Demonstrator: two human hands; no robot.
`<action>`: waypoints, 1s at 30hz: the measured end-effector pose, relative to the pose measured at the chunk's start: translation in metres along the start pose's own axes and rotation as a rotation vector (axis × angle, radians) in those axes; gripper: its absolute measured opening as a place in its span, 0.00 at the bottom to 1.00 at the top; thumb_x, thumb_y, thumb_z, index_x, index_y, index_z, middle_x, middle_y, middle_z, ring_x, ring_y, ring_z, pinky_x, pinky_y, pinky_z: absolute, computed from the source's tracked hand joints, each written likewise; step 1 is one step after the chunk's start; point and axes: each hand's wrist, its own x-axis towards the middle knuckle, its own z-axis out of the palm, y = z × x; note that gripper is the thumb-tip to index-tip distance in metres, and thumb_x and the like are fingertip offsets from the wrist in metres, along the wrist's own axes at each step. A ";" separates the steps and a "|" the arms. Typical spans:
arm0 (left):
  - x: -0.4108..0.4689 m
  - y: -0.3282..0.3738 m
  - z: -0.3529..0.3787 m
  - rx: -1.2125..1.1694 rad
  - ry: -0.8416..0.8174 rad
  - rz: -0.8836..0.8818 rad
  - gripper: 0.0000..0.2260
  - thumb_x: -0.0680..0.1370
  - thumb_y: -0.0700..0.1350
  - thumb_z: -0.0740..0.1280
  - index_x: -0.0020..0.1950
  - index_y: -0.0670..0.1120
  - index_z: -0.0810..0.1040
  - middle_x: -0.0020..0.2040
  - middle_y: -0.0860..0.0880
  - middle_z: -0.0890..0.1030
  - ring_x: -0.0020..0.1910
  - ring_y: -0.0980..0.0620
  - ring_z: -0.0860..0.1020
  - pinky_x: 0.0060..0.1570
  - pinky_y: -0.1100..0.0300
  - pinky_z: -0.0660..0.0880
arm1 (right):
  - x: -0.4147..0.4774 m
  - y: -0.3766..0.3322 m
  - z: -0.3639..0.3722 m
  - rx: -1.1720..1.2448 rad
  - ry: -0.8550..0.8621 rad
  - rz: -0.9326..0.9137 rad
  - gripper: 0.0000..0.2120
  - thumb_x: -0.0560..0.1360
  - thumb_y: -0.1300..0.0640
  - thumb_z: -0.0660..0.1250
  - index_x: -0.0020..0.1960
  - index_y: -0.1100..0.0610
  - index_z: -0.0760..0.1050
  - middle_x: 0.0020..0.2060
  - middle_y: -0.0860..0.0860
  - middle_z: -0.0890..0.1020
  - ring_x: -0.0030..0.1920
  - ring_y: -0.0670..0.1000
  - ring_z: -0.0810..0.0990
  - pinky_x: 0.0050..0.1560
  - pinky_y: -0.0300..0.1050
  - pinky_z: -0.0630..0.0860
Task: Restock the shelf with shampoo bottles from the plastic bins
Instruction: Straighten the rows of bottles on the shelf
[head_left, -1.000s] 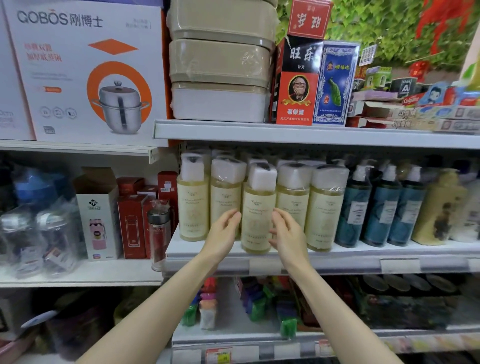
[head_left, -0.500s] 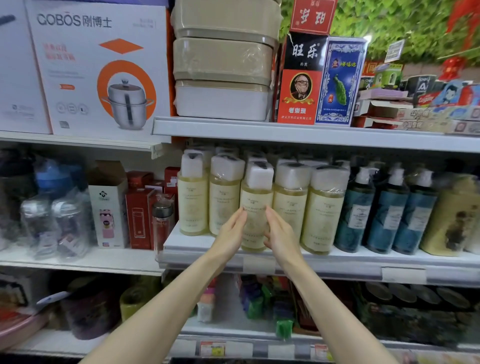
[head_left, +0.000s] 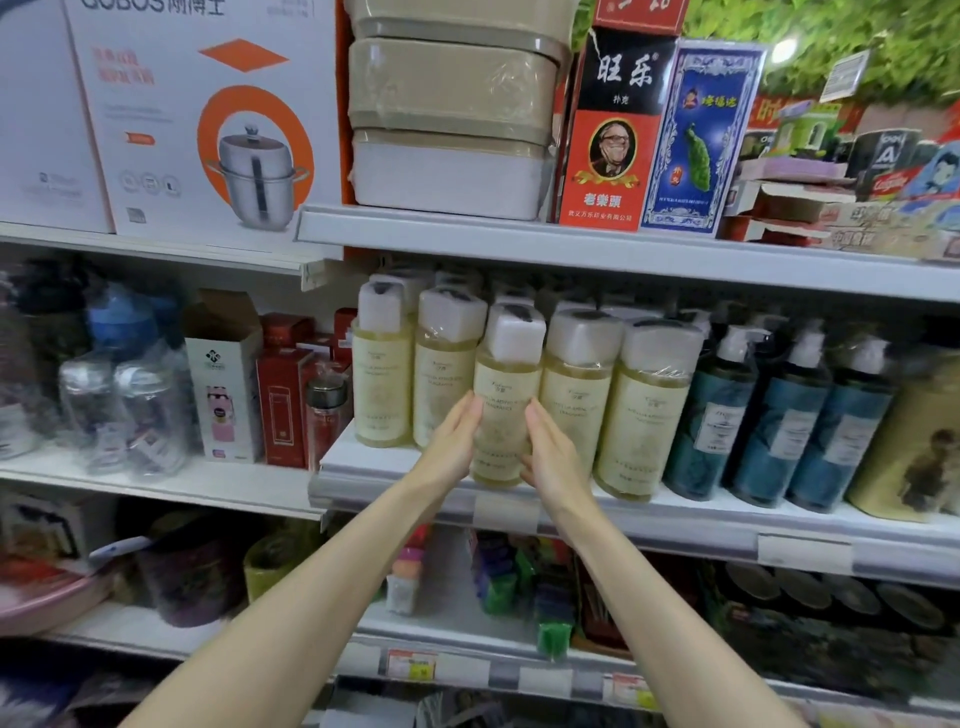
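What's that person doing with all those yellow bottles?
A person is putting shampoo on a shop shelf. Their left hand and right hand are flat against the two sides of one pale yellow shampoo bottle, fingers straight. That bottle stands upright at the front edge of the shelf, in the middle of a row of matching bottles. Teal pump bottles stand to the right of the row.

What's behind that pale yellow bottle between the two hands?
More wrapped white caps peek out behind the pale yellow bottle, so another row stands there. Their bodies and whatever stands farther back are covered.
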 end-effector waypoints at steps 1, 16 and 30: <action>-0.003 0.001 0.000 -0.002 0.003 0.006 0.28 0.80 0.63 0.52 0.78 0.55 0.56 0.77 0.53 0.62 0.74 0.53 0.61 0.74 0.44 0.58 | 0.000 0.000 0.000 0.003 0.003 0.000 0.39 0.65 0.26 0.54 0.73 0.40 0.61 0.72 0.42 0.68 0.72 0.48 0.66 0.74 0.56 0.62; -0.003 -0.002 -0.016 0.054 -0.046 0.039 0.26 0.82 0.58 0.54 0.78 0.53 0.55 0.77 0.51 0.62 0.74 0.50 0.64 0.72 0.50 0.61 | -0.002 0.004 0.008 0.005 0.065 0.006 0.33 0.72 0.29 0.53 0.74 0.39 0.60 0.73 0.43 0.67 0.73 0.48 0.66 0.73 0.56 0.63; -0.009 -0.004 -0.008 0.028 -0.012 0.075 0.23 0.82 0.55 0.52 0.77 0.55 0.55 0.77 0.53 0.61 0.73 0.47 0.64 0.65 0.56 0.66 | 0.001 0.002 0.001 -0.025 0.058 0.021 0.31 0.75 0.31 0.52 0.73 0.43 0.64 0.70 0.47 0.72 0.69 0.52 0.71 0.70 0.57 0.67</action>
